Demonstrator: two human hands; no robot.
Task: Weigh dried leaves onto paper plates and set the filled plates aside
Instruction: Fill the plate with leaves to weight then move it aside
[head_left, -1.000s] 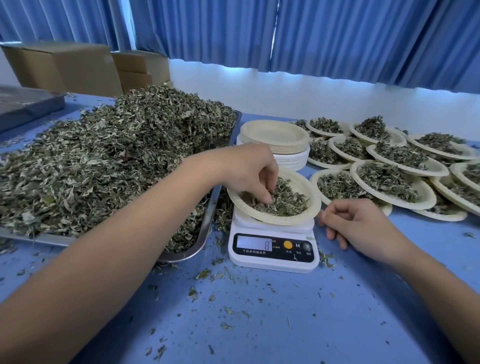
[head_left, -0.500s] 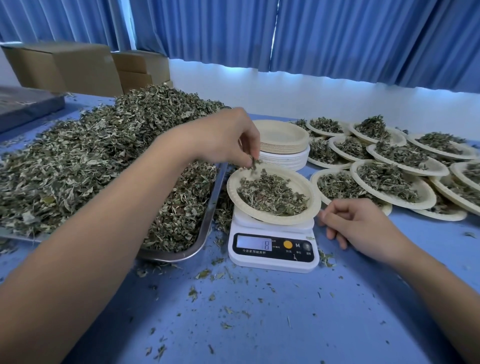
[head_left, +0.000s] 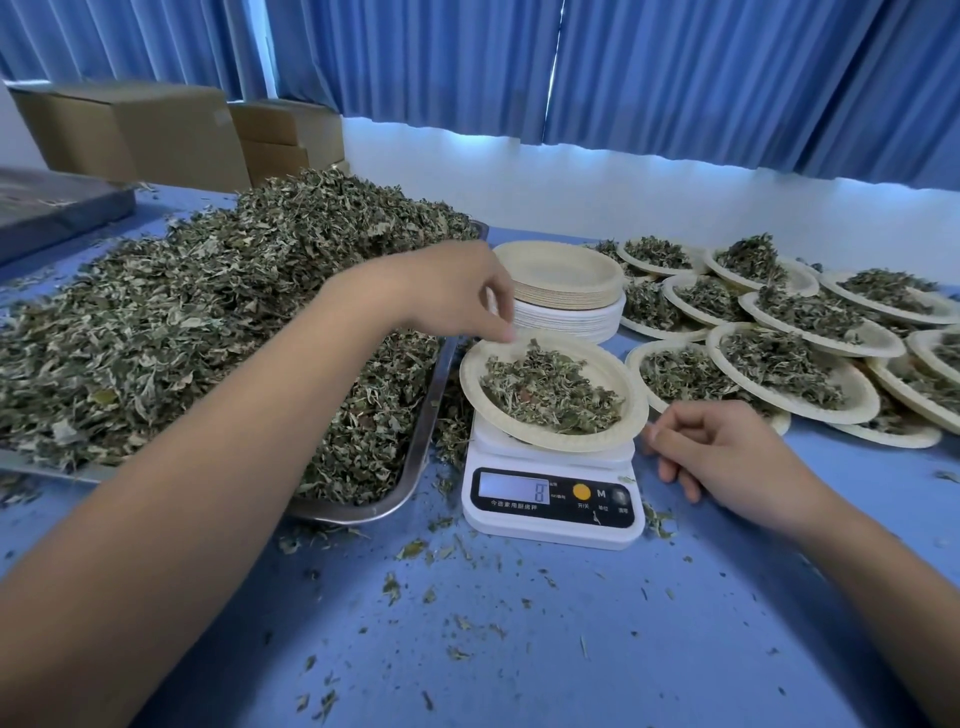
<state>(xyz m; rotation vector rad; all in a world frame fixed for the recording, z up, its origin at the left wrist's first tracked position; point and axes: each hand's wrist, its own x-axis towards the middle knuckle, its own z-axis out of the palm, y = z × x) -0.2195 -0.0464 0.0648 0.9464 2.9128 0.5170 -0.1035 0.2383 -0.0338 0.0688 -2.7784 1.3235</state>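
Dried leaves (head_left: 550, 395) lie heaped on the paper plate (head_left: 613, 376) atop the kitchen scale (head_left: 550, 522), whose display reads 8. My left hand (head_left: 452, 296) hovers over the scale's far-left side, fingertips bunched downward — whether they pinch anything, I cannot tell. My right hand (head_left: 727, 457) rests just right of the scale — loosely curled, holding nothing.

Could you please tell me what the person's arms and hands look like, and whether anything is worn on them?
The left forearm and right forearm are bare all the way to the frame edge, with no sleeves showing. The left hand and right hand wear no gloves. I see no rings, watch, bracelet or markings on either.
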